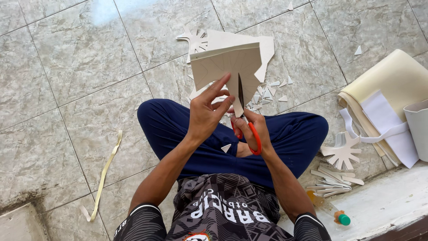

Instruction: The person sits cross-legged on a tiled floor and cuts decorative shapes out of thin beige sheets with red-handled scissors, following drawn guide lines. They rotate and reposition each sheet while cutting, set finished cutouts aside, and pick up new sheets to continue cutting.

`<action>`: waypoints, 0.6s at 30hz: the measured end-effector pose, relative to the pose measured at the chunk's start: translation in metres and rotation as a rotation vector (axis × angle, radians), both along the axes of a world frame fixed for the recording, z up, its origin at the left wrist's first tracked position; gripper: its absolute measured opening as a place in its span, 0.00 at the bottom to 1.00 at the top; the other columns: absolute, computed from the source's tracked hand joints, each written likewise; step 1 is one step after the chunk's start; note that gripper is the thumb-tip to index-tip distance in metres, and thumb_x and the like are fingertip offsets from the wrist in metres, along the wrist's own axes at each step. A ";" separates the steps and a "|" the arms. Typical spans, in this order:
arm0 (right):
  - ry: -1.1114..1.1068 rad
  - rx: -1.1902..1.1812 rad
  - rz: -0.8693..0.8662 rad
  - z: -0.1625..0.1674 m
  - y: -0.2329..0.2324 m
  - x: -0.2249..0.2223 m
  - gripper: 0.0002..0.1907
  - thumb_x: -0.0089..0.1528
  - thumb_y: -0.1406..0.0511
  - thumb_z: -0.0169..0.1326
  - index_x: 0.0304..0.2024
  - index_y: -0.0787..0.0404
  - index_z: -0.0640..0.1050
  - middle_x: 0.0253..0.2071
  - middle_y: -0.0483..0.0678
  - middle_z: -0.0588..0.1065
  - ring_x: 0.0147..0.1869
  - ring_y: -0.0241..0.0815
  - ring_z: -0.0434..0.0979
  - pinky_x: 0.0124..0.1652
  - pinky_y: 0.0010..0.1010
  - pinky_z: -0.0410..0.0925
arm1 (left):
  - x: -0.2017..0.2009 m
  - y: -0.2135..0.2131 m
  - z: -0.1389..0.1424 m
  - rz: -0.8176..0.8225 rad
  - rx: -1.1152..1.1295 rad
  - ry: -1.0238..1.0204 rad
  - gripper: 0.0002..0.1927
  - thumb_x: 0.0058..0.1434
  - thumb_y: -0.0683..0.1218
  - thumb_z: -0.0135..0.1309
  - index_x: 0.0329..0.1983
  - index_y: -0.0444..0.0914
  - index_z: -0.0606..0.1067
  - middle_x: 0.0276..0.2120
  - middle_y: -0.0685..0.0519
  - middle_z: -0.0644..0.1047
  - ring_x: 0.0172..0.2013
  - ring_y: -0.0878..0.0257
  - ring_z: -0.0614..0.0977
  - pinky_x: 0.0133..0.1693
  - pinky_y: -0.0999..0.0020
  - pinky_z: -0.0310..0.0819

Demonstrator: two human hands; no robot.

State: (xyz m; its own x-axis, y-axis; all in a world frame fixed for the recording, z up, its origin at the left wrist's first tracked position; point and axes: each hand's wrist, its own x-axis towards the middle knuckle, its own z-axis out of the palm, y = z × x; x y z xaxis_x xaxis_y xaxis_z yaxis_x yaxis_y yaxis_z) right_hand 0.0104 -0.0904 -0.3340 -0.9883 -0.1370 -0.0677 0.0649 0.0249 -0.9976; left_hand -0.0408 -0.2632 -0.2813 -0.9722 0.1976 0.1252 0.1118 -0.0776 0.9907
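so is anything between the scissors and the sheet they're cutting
Nothing visible does. The right hand works the orange-handled scissors, whose blade already runs up into the cream sheet. The left hand pinches the sheet's lower edge beside the blade, its fingers close but not across it.

Both hands (232, 122) raised, fingers gripping

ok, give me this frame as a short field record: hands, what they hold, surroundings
left hand: holds folded beige sheet upright
right hand: fingers in red-handled scissors, blade up into the sheet
posture: seated cross-legged on tiled floor
scraps: small offcuts beyond the knees
right side: cut star shape, strip pile, stacked foam sheets
left side: long strip
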 end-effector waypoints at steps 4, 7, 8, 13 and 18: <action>0.032 -0.006 0.022 -0.006 0.006 0.000 0.20 0.70 0.56 0.53 0.41 0.70 0.78 0.24 0.45 0.74 0.26 0.28 0.73 0.28 0.21 0.68 | 0.002 0.004 0.000 -0.027 0.035 -0.019 0.30 0.64 0.33 0.59 0.69 0.40 0.69 0.63 0.44 0.74 0.50 0.64 0.80 0.45 0.68 0.90; -0.031 -0.093 0.018 -0.004 0.008 0.004 0.20 0.67 0.57 0.52 0.46 0.69 0.80 0.22 0.42 0.70 0.22 0.28 0.66 0.24 0.20 0.62 | 0.002 0.006 0.005 -0.009 -0.001 -0.014 0.32 0.64 0.36 0.61 0.71 0.39 0.67 0.64 0.43 0.73 0.54 0.61 0.80 0.50 0.65 0.88; -0.040 -0.083 0.017 -0.002 0.009 0.005 0.20 0.67 0.57 0.52 0.46 0.69 0.80 0.22 0.42 0.69 0.22 0.28 0.66 0.24 0.20 0.62 | 0.002 0.006 0.009 0.001 -0.028 0.009 0.34 0.64 0.38 0.62 0.73 0.39 0.66 0.64 0.42 0.72 0.56 0.59 0.79 0.54 0.62 0.86; -0.121 0.081 0.010 0.011 0.014 0.003 0.20 0.67 0.59 0.55 0.38 0.74 0.79 0.18 0.44 0.70 0.19 0.30 0.65 0.21 0.23 0.59 | -0.031 -0.024 0.035 0.494 -0.840 0.784 0.51 0.57 0.57 0.67 0.76 0.35 0.55 0.67 0.36 0.60 0.64 0.39 0.67 0.61 0.46 0.69; -0.085 -0.013 0.099 0.026 0.016 0.006 0.18 0.65 0.61 0.51 0.47 0.71 0.80 0.22 0.41 0.70 0.20 0.27 0.65 0.22 0.20 0.60 | -0.096 -0.034 0.052 -0.179 -0.778 0.422 0.44 0.58 0.56 0.69 0.72 0.38 0.62 0.51 0.43 0.80 0.48 0.52 0.84 0.48 0.56 0.81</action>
